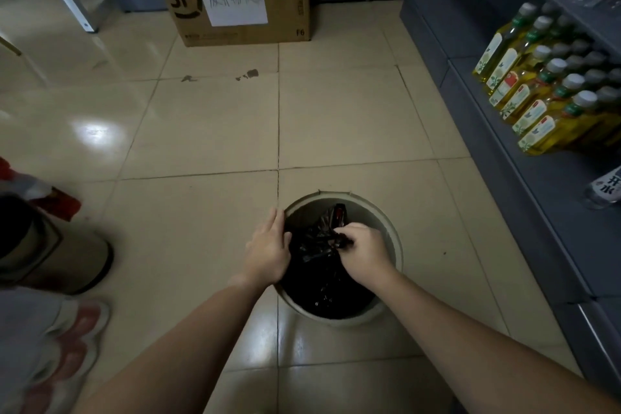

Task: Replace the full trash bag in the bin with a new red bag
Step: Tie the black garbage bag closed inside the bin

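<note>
A round beige bin [395,239] stands on the tiled floor in the lower middle of the head view. Inside it sits a dark, crumpled trash bag [331,282], gathered toward the top. My right hand [364,250] is closed around the bunched top of the bag. My left hand [268,249] rests over the bin's left rim with its fingers reaching into the bag's edge; whether it grips the plastic is hidden. No new red bag shows clearly near the bin.
A cardboard box [235,0] with a paper label stands at the far end of the floor. Grey shelves [537,178] with oil bottles [537,94] line the right side. A second bin [50,255] with red material [53,200] and packaged goods sits at the left.
</note>
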Motion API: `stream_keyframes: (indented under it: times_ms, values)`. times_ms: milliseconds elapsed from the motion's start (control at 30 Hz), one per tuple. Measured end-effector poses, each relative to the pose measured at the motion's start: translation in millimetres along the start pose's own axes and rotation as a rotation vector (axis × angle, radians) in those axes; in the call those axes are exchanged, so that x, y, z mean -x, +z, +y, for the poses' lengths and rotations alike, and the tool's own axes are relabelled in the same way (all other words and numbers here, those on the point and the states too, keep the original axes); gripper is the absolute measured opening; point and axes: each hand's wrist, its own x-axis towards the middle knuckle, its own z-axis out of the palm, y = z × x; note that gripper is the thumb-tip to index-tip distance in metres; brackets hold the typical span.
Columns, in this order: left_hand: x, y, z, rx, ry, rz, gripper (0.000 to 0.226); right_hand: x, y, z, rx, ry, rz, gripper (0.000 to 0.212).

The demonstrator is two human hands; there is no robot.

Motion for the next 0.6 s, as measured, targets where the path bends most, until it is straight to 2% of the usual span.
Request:
stream_keyframes:
  times_ms: [67, 167, 400, 600]
  values:
    - [2, 13, -14, 0.061, 0.039, -0.073, 0.063, 4, -1, -2, 0.013, -0.02, 0.033, 0.03]
    - [4, 18, -24, 0.138, 0.082, -0.081, 0.072, 8, -5, -6, 0.008, -0.049, 0.065, 0.026]
    - [6, 16, -25, 0.184, 0.044, -0.142, 0.082, 13, -31, -41, 0.038, -0.063, 0.129, 0.029]
    - [10, -32, 11, 0.156, -0.104, -0.174, 0.062, 9, -81, -98, 0.073, -0.034, 0.109, 0.032]
